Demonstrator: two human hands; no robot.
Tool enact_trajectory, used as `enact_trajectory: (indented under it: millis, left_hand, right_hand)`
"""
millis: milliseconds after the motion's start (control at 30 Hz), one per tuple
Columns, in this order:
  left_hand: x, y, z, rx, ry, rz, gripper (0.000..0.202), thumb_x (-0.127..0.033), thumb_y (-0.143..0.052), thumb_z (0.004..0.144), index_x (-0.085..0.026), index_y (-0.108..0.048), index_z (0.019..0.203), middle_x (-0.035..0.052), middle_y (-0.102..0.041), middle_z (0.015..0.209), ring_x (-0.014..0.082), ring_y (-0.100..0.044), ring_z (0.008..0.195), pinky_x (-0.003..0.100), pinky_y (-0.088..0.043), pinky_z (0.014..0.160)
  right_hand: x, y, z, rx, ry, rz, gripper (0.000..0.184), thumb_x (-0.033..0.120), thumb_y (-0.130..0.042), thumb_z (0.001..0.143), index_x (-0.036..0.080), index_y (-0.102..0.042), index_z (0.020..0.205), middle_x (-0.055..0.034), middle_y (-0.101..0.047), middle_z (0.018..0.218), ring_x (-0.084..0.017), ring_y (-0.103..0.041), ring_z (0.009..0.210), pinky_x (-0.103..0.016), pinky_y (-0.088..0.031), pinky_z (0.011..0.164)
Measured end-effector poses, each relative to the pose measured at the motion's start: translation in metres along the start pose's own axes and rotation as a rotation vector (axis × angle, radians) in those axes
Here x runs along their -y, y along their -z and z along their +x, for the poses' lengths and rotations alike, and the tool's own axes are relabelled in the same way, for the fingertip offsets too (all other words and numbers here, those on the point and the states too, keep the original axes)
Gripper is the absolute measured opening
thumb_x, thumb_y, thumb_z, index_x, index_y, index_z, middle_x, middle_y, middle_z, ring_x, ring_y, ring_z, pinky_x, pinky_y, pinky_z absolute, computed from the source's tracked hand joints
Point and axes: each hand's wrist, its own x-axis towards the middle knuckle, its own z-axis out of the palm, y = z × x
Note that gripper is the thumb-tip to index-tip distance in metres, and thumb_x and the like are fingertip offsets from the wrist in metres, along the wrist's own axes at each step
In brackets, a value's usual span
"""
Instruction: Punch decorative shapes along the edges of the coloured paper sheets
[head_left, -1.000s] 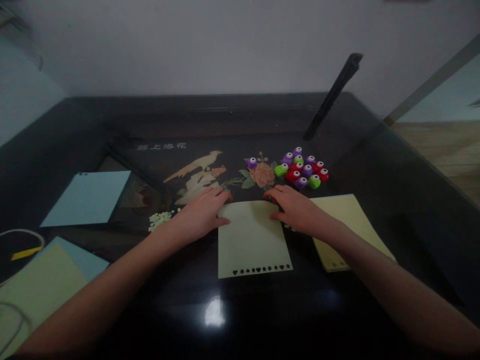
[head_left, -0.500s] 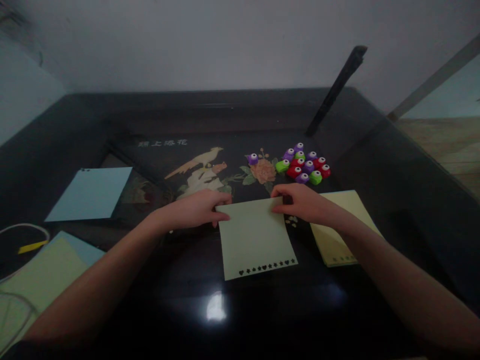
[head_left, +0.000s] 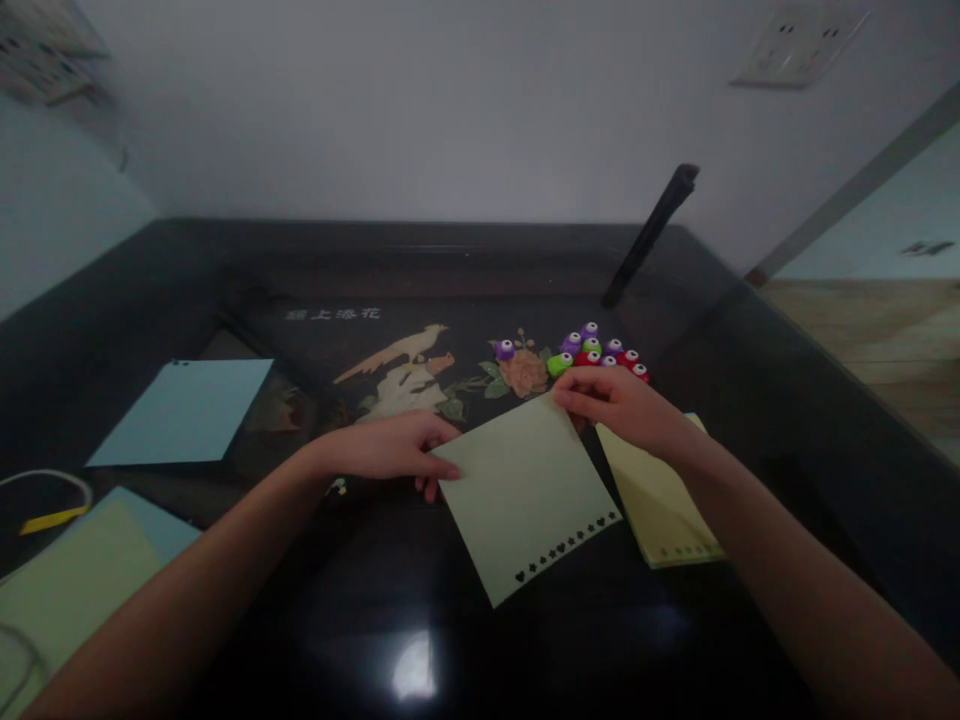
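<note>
A square sheet of pale green paper (head_left: 525, 490) is held between my two hands, tilted with its right side higher. Dark heart and star shapes, punched or printed, run along its near edge. My left hand (head_left: 401, 448) pinches the left corner, thumb on top and fingers underneath. At the far right corner, my right hand (head_left: 619, 400) has its thumb and fingers closed on the paper. Just beyond that hand lies a cluster of small craft punches (head_left: 592, 350) in purple, green and red with white round tops, partly hidden by it.
A purple punch (head_left: 505, 350) lies apart on the table's flower picture. Yellow paper (head_left: 660, 495) is stacked under my right forearm. To the left are a blue sheet (head_left: 187, 410), more green paper (head_left: 82, 590) and a white cord (head_left: 45, 475). A black stick-like object (head_left: 651, 235) rises at the back.
The paper has turned counterclockwise, its near edge swinging to the right. My left hand sits slightly lower, and my right hand still grips the far corner. The camera view has tilted up a little.
</note>
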Motion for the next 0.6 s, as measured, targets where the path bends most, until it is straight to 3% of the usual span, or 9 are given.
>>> enact_trajectory:
  millis: [133,167,267,333,433,600]
  left_hand:
    - [-0.004,0.006,-0.008,-0.079,0.000,0.037,0.019,-0.035,-0.054,0.087,-0.017,-0.060,0.088,0.0020,-0.065,0.080,0.0134,-0.062,0.065,0.025,-0.049,0.061]
    - [-0.005,0.008,-0.010,-0.096,-0.002,0.049,0.020,-0.035,-0.054,0.087,-0.017,-0.060,0.088,0.0019,-0.064,0.079,0.0138,-0.062,0.066,0.025,-0.049,0.061]
    - [-0.003,0.015,-0.017,-0.140,-0.024,0.079,0.021,-0.036,-0.053,0.087,-0.017,-0.061,0.090,0.0022,-0.064,0.081,0.0145,-0.062,0.069,0.026,-0.050,0.063]
    - [-0.001,0.019,-0.022,-0.170,-0.029,0.096,0.022,-0.038,-0.054,0.087,-0.018,-0.061,0.091,0.0023,-0.064,0.081,0.0146,-0.062,0.069,0.026,-0.050,0.065]
    - [0.001,0.027,-0.030,-0.226,-0.016,0.124,0.024,-0.040,-0.054,0.086,-0.017,-0.061,0.087,0.0020,-0.064,0.077,0.0151,-0.062,0.067,0.025,-0.050,0.063]
    - [0.003,0.042,-0.043,-0.344,-0.019,0.192,0.027,-0.041,-0.054,0.085,-0.015,-0.061,0.082,0.0029,-0.063,0.073,0.0152,-0.061,0.064,0.023,-0.047,0.059]
  right_hand:
    - [-0.005,0.002,0.029,-0.167,0.065,-0.261,0.028,0.038,-0.046,0.090,0.017,-0.063,0.081,-0.0025,-0.063,0.069,-0.013,-0.056,0.060,-0.026,-0.043,0.056]
    - [-0.008,0.001,0.039,-0.197,0.080,-0.409,0.027,0.034,-0.045,0.090,0.017,-0.064,0.084,-0.0040,-0.066,0.075,-0.014,-0.059,0.064,-0.027,-0.045,0.060]
    - [-0.015,-0.005,0.070,-0.220,0.089,-0.549,0.020,0.023,-0.050,0.086,0.013,-0.066,0.094,-0.0119,-0.068,0.094,-0.020,-0.062,0.084,-0.032,-0.047,0.075]
    - [-0.016,-0.010,0.086,-0.193,0.113,-0.631,0.026,0.019,-0.051,0.084,0.011,-0.066,0.104,-0.0163,-0.065,0.108,-0.024,-0.061,0.096,-0.036,-0.045,0.082]
    - [-0.014,-0.016,0.100,-0.106,0.165,-0.729,0.034,0.021,-0.056,0.081,0.016,-0.064,0.114,-0.0137,-0.060,0.125,-0.026,-0.056,0.110,-0.035,-0.044,0.088]
    - [-0.009,-0.017,0.107,0.031,0.155,-0.868,0.021,0.023,-0.056,0.082,0.018,-0.070,0.096,-0.0123,-0.069,0.107,-0.026,-0.061,0.100,-0.032,-0.047,0.079]
